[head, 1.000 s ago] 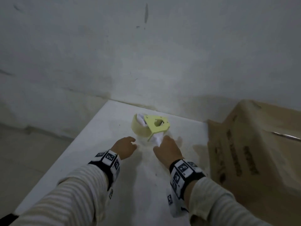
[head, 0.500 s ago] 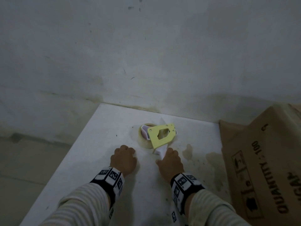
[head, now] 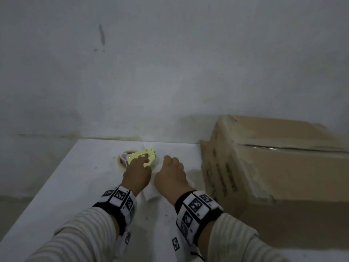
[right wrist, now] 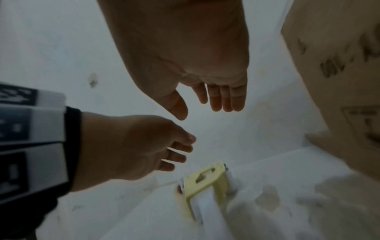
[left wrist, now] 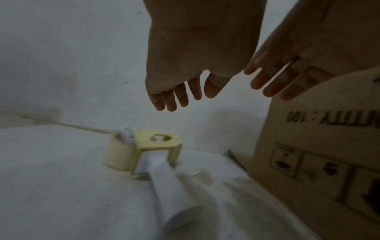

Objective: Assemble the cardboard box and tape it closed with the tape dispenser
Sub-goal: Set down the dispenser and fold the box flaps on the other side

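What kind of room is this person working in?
Probably a storeroom or packing corner: a bare, stained wall, a plain white table, a big cardboard box printed with shipping marks, and a tape dispenser.

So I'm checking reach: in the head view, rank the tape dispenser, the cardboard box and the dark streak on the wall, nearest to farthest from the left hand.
1. Tape dispenser, under the left hand's fingertips.
2. Cardboard box, off to the right.
3. Dark streak, high on the wall.

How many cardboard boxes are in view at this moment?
1. The cardboard box stands on the right side of the white table, against the wall; others may sit outside the frame.
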A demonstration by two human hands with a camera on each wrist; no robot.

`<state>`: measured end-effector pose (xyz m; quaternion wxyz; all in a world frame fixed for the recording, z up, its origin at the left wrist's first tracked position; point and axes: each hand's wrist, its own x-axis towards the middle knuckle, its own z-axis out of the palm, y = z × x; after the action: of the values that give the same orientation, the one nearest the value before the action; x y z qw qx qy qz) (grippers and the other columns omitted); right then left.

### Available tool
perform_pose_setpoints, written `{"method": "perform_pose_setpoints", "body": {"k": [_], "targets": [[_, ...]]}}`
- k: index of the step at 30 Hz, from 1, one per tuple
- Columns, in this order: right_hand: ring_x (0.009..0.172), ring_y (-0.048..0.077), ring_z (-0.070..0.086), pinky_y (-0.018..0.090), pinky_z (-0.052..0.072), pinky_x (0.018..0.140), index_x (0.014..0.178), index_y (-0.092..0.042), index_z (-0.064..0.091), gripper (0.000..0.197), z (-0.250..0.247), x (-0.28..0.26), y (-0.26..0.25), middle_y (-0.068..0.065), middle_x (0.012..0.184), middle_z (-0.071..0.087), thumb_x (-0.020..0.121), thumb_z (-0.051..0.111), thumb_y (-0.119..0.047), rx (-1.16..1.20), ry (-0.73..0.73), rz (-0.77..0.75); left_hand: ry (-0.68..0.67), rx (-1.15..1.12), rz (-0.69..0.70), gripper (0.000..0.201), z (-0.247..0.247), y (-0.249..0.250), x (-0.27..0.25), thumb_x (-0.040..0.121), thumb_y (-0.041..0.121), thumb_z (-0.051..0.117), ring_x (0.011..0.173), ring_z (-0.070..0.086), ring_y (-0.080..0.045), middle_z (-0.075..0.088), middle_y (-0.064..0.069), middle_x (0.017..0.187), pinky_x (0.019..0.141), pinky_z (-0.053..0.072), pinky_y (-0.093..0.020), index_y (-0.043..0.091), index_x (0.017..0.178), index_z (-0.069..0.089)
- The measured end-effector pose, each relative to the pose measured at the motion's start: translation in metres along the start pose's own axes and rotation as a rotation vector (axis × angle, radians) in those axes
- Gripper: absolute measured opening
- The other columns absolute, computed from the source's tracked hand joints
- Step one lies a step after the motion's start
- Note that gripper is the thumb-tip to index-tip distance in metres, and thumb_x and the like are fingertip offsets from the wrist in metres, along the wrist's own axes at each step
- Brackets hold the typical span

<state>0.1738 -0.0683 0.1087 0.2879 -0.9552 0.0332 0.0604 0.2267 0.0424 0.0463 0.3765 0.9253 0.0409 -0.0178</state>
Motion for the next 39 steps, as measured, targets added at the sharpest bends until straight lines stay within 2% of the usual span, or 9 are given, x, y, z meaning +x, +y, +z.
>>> {"method": "perform_pose_setpoints", "body": {"k": [5,8,12,18,21,26,32,36,39], "targets": [[0.13,0.028,0.036,0.036,0.037,0.103,0.135,-0.01,0.039,0.042,-0.084,-0.05,0.021,0.01,0.137,0.037,0.094,0.045,-0.019,-0.009,0.191,-0.065,0.057,-0.091,0.27,0.03,0.026,0.096,-0.041,0.091,0.011,0.051,0.118,0.054,-0.026,0.06,-0.011,0.125,0.097,0.041,-0.034,0.008,0.12,0.059],[0.126,0.027,0.044,0.033,0.041,0.098,0.133,-0.009,0.045,0.04,-0.136,-0.072,0.044,0.011,0.138,0.04,0.093,0.045,-0.012,0.021,0.248,-0.1,0.077,-0.216,0.323,0.033,0.038,0.145,-0.069,0.093,0.013,0.046,0.12,0.053,-0.026,0.058,-0.009,0.129,0.1,0.044,-0.039,0.012,0.124,0.057],[0.126,0.024,0.047,0.028,0.038,0.1,0.132,-0.013,0.052,0.039,-0.184,-0.094,0.088,0.009,0.138,0.047,0.095,0.041,-0.01,-0.092,0.227,-0.139,0.095,-0.359,0.32,0.039,0.042,0.194,-0.109,0.096,0.009,0.036,0.127,0.047,-0.022,0.052,-0.006,0.137,0.098,0.035,-0.025,0.012,0.131,0.052],[0.127,0.029,0.047,0.032,0.038,0.101,0.133,-0.011,0.051,0.036,-0.175,-0.114,0.131,0.01,0.139,0.05,0.101,0.039,-0.022,-0.32,-0.009,-0.211,-0.147,-0.502,0.249,0.048,0.057,0.211,-0.138,0.099,0.017,0.034,0.136,0.039,-0.022,0.036,-0.005,0.152,0.111,0.033,-0.029,0.018,0.147,0.033],[0.139,0.025,0.034,0.033,0.028,0.111,0.142,-0.011,0.04,0.042,-0.169,-0.113,0.139,0.008,0.151,0.036,0.103,0.033,-0.025,-0.348,-0.042,-0.274,-0.264,-0.613,0.212,0.051,0.067,0.211,-0.148,0.102,0.027,0.031,0.128,0.048,-0.025,0.034,-0.006,0.152,0.097,0.047,-0.032,0.024,0.151,0.018],[0.146,0.025,0.018,0.04,0.019,0.119,0.15,-0.011,0.023,0.053,-0.167,-0.109,0.14,0.01,0.157,0.022,0.103,0.033,-0.032,-0.403,-0.105,-0.306,-0.315,-0.885,0.112,0.053,0.075,0.204,-0.149,0.102,0.034,0.033,0.14,0.032,-0.017,0.023,0.002,0.158,0.115,0.031,-0.032,0.031,0.15,0.012],[0.149,0.023,0.004,0.035,0.008,0.12,0.153,-0.01,0.004,0.079,-0.166,-0.115,0.137,0.008,0.162,0.003,0.096,0.044,-0.046,-0.551,-0.136,-0.267,-0.342,-1.016,0.086,0.051,0.075,0.209,-0.146,0.103,0.021,0.028,0.112,0.048,-0.007,0.029,-0.003,0.155,0.079,0.048,-0.008,0.025,0.152,0.012],[0.14,0.026,0.03,0.036,0.028,0.113,0.152,-0.01,0.017,0.08,-0.179,-0.11,0.125,0.008,0.156,0.025,0.091,0.055,-0.045,-0.512,-0.169,-0.255,-0.321,-0.916,0.092,0.057,0.069,0.218,-0.126,0.097,0.014,0.032,0.109,0.044,-0.011,0.04,0.001,0.145,0.08,0.044,-0.021,0.025,0.151,0.018],[0.092,0.02,0.055,0.034,0.044,0.085,0.116,-0.014,0.056,0.044,-0.201,-0.102,0.111,0.006,0.108,0.059,0.086,0.061,-0.046,-0.508,-0.245,-0.223,-0.276,-0.776,0.111,0.045,0.064,0.222,-0.105,0.087,0.008,0.036,0.096,0.059,-0.021,0.065,0.001,0.106,0.075,0.049,-0.03,0.021,0.127,0.054]]}}
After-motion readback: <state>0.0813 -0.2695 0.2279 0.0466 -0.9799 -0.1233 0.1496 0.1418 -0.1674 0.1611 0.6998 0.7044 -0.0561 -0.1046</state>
